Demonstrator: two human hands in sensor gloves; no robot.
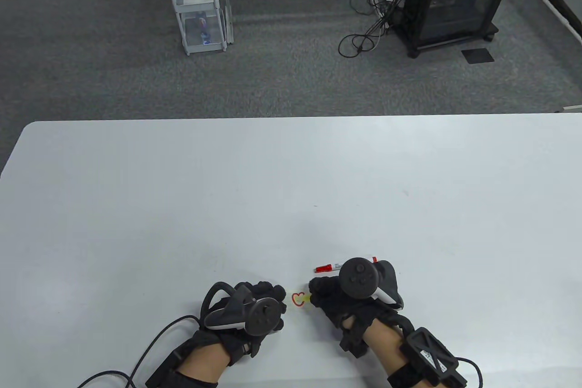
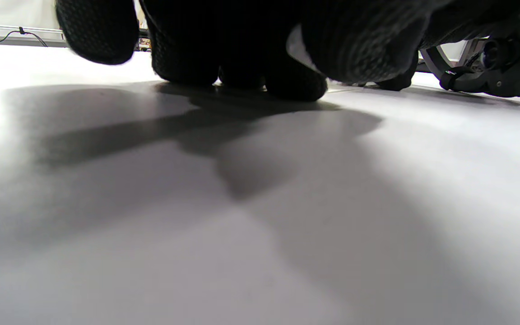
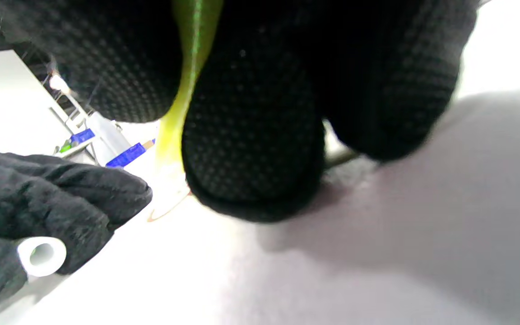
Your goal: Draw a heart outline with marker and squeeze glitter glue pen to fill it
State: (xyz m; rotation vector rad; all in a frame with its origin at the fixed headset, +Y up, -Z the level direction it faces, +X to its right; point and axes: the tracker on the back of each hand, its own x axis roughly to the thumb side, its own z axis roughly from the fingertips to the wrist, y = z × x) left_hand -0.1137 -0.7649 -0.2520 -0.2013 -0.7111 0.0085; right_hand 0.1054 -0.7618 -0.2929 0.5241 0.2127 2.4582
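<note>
One small red heart outline (image 1: 298, 299), yellow-green glue pen (image 3: 183, 90).

The heart outline (image 1: 298, 299) lay near the tabletop's (image 1: 182, 188) front edge, between both hands; the marker (image 1: 334, 266) lay just behind it.

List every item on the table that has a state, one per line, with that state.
Red marker: capped, lying flat on the table behind the right hand, not held.
Glitter glue pen: yellow-green, pinched in the right hand's fingers, tip down at the heart.
Heart outline: drawn in red, closed; fill cannot be judged.
Left hand: fingers curled, holding a small white cap beside the heart.
</note>
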